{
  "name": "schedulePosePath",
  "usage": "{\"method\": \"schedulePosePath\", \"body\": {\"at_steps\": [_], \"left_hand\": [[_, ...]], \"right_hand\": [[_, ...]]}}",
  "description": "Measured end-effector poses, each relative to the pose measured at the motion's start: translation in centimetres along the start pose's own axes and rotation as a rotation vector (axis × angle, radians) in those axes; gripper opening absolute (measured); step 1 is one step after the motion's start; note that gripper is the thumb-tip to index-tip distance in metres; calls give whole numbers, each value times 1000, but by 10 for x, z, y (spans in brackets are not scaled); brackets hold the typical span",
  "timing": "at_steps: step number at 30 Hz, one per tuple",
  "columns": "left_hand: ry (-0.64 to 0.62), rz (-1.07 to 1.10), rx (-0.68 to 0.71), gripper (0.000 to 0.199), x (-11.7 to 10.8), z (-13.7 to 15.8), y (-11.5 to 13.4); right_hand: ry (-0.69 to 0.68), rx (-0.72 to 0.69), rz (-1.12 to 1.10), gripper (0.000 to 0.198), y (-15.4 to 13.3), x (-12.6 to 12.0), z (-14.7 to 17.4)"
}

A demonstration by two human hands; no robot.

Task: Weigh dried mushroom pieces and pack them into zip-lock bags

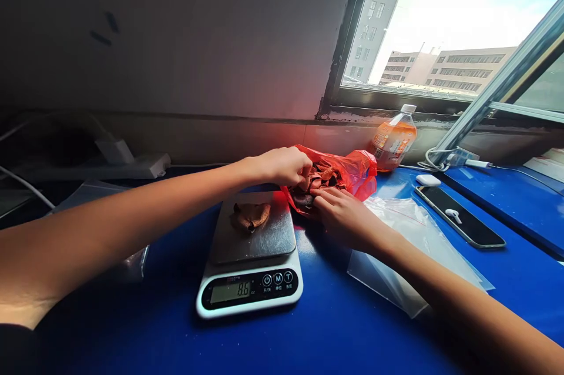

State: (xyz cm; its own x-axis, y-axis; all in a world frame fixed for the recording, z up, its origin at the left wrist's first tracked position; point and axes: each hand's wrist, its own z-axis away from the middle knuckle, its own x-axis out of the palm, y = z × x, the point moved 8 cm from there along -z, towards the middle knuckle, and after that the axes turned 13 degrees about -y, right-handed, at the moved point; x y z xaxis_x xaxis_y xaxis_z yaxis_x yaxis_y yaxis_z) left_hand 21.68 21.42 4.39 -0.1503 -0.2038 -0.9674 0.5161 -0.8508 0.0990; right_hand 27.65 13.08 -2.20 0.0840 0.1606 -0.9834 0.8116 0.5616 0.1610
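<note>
A red plastic bag (359, 170) lies behind and right of a kitchen scale (250, 307), its mouth spread open over many curled brown pieces (328, 175) that look like dried peel. At the bag's left side, my left hand (288, 166) is closed in a pinch among the pieces; what is between its fingertips is hidden. My right hand (341, 213) grips the front rim of the bag, fingers bent over into it and thumb mostly out of sight. One curled brown piece (252, 217) rests on the scale's metal plate. The display (231, 291) reads 8.6 oz.
Clear plastic bags (396, 263) lie flat under my right forearm. Beyond them are a phone (462, 216), an earbud (453, 216) and its white case (427, 180). An orange drink bottle (394, 139) stands by the wall. A power strip (150, 166) sits at the back left.
</note>
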Motion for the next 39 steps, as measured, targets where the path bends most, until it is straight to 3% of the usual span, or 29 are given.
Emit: {"method": "schedulePosePath", "body": {"at_steps": [2,5,8,12,18,26,32,35,39], "left_hand": [[128,91,128,16,-14,12,7],[336,87,213,12,-22,44,23],[471,32,185,9,-10,78,41],[557,81,114,6,10,114,54],[543,198,76,12,26,135,55],[576,187,64,15,34,153,53],[706,203,-149,12,31,184,29],[768,172,-250,11,38,205,16],[808,157,-310,9,51,230,0]], "right_hand": [[44,5,-34,13,4,-3,1],[270,60,-214,8,12,-23,10],[511,91,-416,24,10,-49,25],[623,6,-368,4,-26,-73,35],[610,-100,-305,11,-61,-74,29],[567,-111,-302,12,-68,-63,15],[407,-179,-266,17,-74,-43,10],[431,-213,-262,14,-78,-56,13],[483,-141,-211,11,-62,-88,30]]}}
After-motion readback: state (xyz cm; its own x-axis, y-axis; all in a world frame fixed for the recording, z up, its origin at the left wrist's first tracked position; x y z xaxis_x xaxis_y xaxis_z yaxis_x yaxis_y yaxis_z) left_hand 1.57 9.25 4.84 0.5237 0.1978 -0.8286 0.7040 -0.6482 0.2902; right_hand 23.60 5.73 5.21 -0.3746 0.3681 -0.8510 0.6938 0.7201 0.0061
